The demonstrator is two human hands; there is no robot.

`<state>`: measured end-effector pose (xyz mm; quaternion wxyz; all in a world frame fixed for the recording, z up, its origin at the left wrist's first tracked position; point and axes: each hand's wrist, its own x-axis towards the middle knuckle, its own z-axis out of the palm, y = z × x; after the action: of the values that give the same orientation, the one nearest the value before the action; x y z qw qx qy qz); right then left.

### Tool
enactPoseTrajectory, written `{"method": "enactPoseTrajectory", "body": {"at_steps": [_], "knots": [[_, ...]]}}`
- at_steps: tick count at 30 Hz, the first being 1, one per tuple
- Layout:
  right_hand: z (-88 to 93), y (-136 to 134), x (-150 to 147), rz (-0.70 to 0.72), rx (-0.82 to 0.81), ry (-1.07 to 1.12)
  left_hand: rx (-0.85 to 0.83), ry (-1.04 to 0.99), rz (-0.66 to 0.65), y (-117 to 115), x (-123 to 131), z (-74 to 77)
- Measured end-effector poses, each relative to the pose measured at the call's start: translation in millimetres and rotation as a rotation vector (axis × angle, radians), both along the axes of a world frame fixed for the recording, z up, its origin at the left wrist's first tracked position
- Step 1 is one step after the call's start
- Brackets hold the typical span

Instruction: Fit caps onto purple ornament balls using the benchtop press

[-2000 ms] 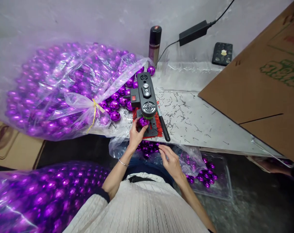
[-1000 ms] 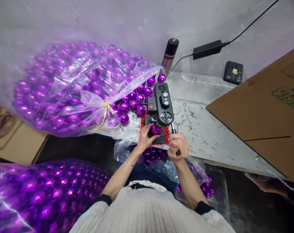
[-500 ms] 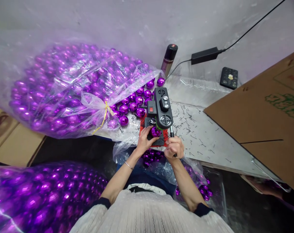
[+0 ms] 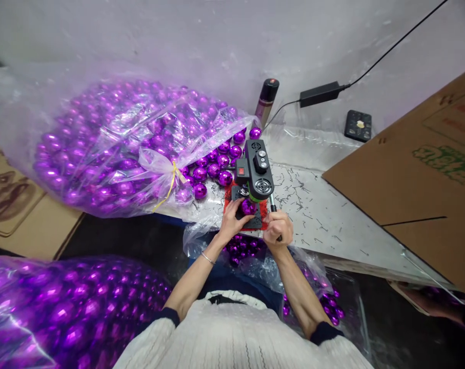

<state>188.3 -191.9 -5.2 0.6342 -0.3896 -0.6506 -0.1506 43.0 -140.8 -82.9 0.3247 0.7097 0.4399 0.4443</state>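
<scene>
A small black press machine [image 4: 256,171] stands on a red mat [image 4: 228,204] at the table's front edge. Under its head sits one shiny purple ball [image 4: 248,206]. My left hand [image 4: 230,223] grips this ball from the left side. My right hand [image 4: 278,228] is closed round the machine's black lever handle [image 4: 273,206], just right of the ball. More loose purple balls [image 4: 217,164] lie on the table behind the machine.
A big clear bag of purple balls [image 4: 113,148] fills the table's left. Another bag [image 4: 63,312] lies low at left, and a small open bag [image 4: 247,248] hangs below the table edge. Cardboard [image 4: 420,164] lies right. A spray can [image 4: 266,100], power adapter [image 4: 319,94] and small black box [image 4: 358,125] stand behind. Wire scraps [image 4: 309,205] litter the tabletop.
Two seconds ago my right hand hovered open below the table edge; it rose and closed on the lever handle. My left hand has stayed on the ball under the machine.
</scene>
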Motion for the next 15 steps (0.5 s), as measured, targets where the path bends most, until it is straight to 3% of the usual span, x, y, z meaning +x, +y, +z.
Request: {"method": "enactPoseTrajectory", "body": {"at_steps": [3, 6, 11, 13, 15], "knots": [[24.2, -4.6, -1.1, -0.042, -0.125, 0.086, 0.053, 0.003, 0.009, -10.2, -5.4, -1.2], [45.0, -7.7, -3.2, -0.004, -0.168, 0.151, 0.198, 0.054, -0.044, -35.5, -20.9, -7.5], [48.6, -9.5, -5.8, 0.042, -0.154, 0.157, 0.372, 0.276, -0.271, -73.8, -50.9, -13.7], [45.5, -10.2, -6.2, 0.039, -0.159, 0.147, 0.396, 0.259, -0.227, -66.7, -53.8, -7.6], [44.1, -10.6, -6.8, 0.037, -0.154, 0.142, 0.367, 0.197, -0.057, -40.3, -49.7, 4.2]]}}
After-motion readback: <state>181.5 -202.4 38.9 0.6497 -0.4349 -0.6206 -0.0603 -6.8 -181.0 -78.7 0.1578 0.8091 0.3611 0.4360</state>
